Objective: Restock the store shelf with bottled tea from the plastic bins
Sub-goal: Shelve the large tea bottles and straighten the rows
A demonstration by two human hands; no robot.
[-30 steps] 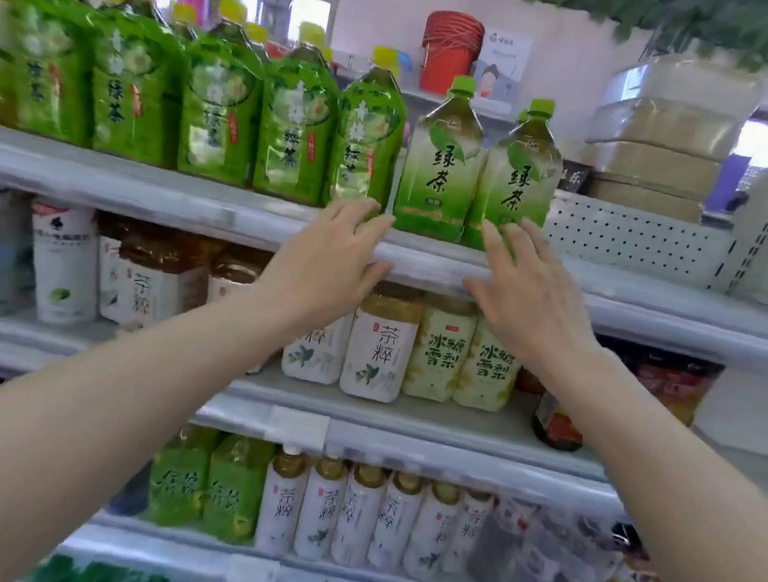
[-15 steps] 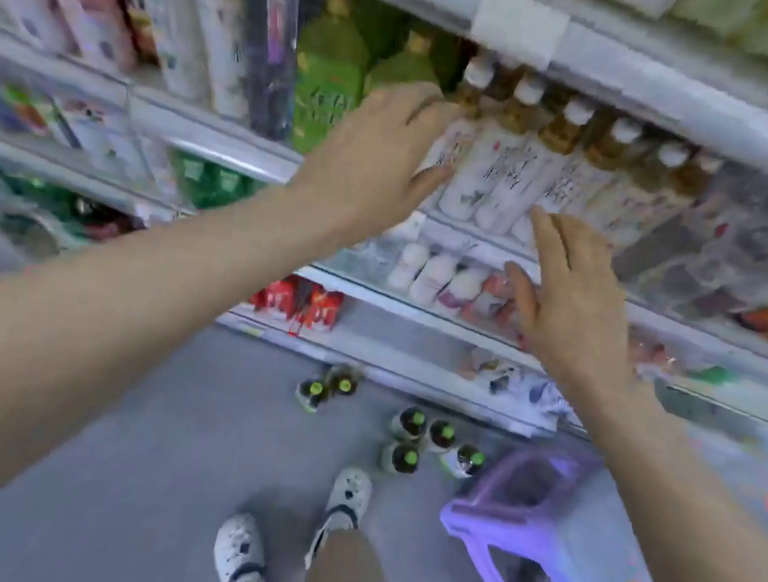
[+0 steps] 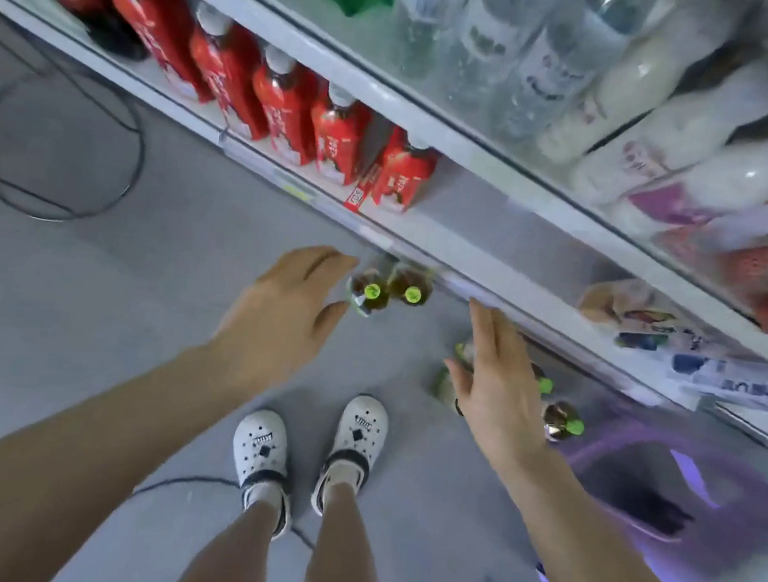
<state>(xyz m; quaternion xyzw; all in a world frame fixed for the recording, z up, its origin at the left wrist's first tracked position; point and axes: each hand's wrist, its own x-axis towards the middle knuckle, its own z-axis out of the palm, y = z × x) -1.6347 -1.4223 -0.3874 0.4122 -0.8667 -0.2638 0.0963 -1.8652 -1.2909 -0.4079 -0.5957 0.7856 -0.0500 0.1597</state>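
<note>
**Bottles on the floor below the shelf**

My left hand (image 3: 288,309) reaches just left of two green-capped tea bottles (image 3: 389,291) standing on the grey floor (image 3: 75,296), under the bottom white metal shelf (image 3: 429,238). My right hand (image 3: 498,391) covers more bottles (image 3: 561,421) right of them; a purple plastic stool (image 3: 641,485) sits farther right.

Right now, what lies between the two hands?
In the head view, bare grey floor separates the left hand from the right hand; two green-capped bottles stand just beyond.
</note>
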